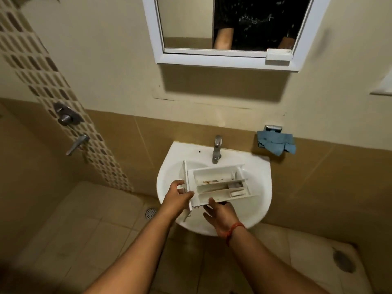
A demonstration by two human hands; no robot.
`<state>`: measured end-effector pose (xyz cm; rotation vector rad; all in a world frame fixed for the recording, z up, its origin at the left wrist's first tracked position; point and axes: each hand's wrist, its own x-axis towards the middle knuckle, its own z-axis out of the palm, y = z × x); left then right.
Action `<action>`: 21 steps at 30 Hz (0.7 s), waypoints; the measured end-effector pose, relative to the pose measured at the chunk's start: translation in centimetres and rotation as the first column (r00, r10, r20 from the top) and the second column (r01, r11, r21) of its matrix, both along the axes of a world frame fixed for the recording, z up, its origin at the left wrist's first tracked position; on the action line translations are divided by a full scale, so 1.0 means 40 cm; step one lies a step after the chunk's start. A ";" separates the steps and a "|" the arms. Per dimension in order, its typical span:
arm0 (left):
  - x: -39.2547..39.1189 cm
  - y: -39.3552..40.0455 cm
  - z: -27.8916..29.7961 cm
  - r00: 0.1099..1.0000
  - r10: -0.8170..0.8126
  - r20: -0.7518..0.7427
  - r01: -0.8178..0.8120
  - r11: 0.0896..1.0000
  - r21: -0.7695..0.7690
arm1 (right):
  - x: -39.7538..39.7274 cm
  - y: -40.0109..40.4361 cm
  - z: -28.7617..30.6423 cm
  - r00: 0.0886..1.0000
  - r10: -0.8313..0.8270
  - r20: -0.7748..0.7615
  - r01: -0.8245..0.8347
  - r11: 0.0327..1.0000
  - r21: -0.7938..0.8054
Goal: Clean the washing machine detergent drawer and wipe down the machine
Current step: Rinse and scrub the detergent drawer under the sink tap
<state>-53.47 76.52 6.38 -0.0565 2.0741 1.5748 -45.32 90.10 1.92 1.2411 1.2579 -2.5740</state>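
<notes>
holding: left hand (179, 195) grips the front panel end of the detergent drawer (220, 185); right hand (220, 213) props its near side from below, fingers partly hidden, so its grip cannot be told
drawer place: raised over the sink (254, 209), across the bowl's middle, below the tap (216, 148)
residue: brown streaks in the far compartment
risk: wet plastic could slip from the one-ended grip and knock the sink's near rim
risk two: water hitting the tilted tray may splash over the front edge
around: blue cloth (275, 143) on a wall holder by the sink's far right corner; mirror (229, 24) above
in the way: nothing between drawer and tap
</notes>
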 end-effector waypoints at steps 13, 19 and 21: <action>-0.183 0.107 -0.118 0.989 -0.016 0.146 0.033 0.992 -0.119 | -0.074 0.281 0.010 0.946 0.251 0.203 -0.310 0.881 0.357; -0.255 0.118 -0.158 0.982 -0.139 0.130 0.156 0.978 -0.138 | -0.275 0.328 0.081 0.957 0.209 0.202 -0.291 0.721 0.629; -0.278 0.117 -0.167 0.979 -0.152 0.139 0.169 0.978 -0.122 | -0.362 0.343 0.099 0.935 0.247 0.253 -0.353 0.599 0.719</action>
